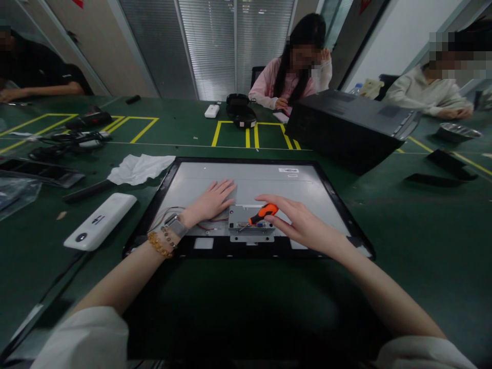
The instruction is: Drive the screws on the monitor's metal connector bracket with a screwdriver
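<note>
A flat display panel (pixel 253 179) with a black frame and a grey metal back lies on the table in front of me. My left hand (pixel 211 200) rests on the metal back with its fingers stretched out, left of a small metal bracket (pixel 251 234) with connector ports. Between the thumb and fingers of my right hand (pixel 294 218) is an orange and black screwdriver (pixel 264 212). Its shaft slants down to the left, with the tip at the bracket; whether it sits in a screw I cannot tell. Thin wires (pixel 165 212) run beneath my left wrist.
A white power bank (pixel 100 221), a crumpled tissue (pixel 140 169) and cables (pixel 69 146) are on the left. At the back right stands a large black casing (pixel 346 125), with a metal bowl (pixel 457 132) and black strips (pixel 442 169) beyond. Several people sit across the green table (pixel 423 230).
</note>
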Demonstrator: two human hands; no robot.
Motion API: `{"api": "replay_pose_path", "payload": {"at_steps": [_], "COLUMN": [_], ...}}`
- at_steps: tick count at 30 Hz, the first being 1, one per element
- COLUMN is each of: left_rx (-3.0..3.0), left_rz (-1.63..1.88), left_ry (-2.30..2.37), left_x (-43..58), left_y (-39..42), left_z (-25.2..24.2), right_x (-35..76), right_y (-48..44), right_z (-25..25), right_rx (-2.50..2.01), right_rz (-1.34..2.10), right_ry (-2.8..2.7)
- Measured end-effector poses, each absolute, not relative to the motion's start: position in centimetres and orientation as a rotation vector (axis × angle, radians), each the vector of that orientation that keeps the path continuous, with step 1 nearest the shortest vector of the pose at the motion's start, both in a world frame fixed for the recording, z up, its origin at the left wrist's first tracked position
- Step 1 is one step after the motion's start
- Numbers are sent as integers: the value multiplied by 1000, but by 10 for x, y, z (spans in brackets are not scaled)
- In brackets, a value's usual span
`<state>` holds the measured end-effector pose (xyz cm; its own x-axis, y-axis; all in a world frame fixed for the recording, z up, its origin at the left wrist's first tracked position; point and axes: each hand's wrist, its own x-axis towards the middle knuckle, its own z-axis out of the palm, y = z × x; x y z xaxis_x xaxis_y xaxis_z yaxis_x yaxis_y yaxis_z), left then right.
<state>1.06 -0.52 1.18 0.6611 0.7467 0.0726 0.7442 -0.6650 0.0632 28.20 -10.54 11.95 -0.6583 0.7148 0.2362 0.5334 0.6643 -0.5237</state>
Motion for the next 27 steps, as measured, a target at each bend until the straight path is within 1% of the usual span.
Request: {"api": "replay_pose_path", "payload": {"at_steps": [12,14,21,24,27], "left_rx": [2825,2827,2841,2840,2841], "left_rz": [151,151,174,156,154], "left_ry": [1265,1269,1254,1263,1268], "left_x": [10,11,10,10,10], "left_y": [-5,-5,-5,-5,-5], "left_z": [11,11,10,10,10], "right_x": [285,284,284,284,284], "right_y": [-109,-107,-100,-101,-105], "right_z": [126,124,115,118,124], "right_rx": [-887,-879,-888,-865,-892], "right_rz": [719,688,390,402,503], "right_ry": [-2422,-2426,-2444,-2458,-2488]}}
